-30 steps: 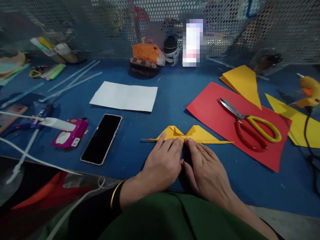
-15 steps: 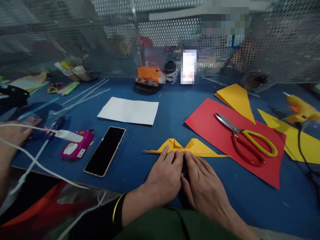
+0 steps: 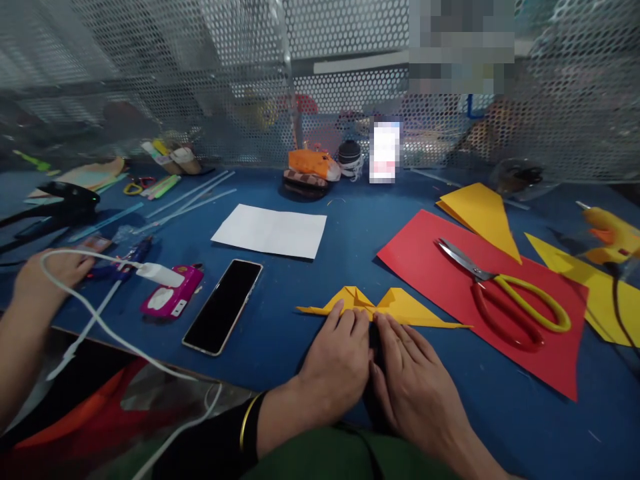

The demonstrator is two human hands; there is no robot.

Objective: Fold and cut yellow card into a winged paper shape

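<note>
A folded orange-yellow paper (image 3: 405, 308) lies on the table before me, with two raised peaks and a thin point at each end. My left hand (image 3: 340, 357) presses its near edge just left of the middle, fingers bent and close together. Beside it, my right hand (image 3: 420, 377) bears on the same edge with fingers held together, thumb tucked in toward the left hand. The fingertips nearly meet at the paper's middle and hide part of its lower edge.
Right of my hands, scissors (image 3: 480, 274) lie on red paper (image 3: 410, 243), near folded yellow paper (image 3: 483, 213) and a yellow glue gun (image 3: 607, 230). Leftward are a phone (image 3: 223, 307), white paper (image 3: 270, 230), a magenta adapter (image 3: 165, 300) with a cable, and another person's hand (image 3: 53, 280).
The view has shifted, so everything sits lower and further right. Both hands stay pressed on the folded paper, with little visible change in its shape.
</note>
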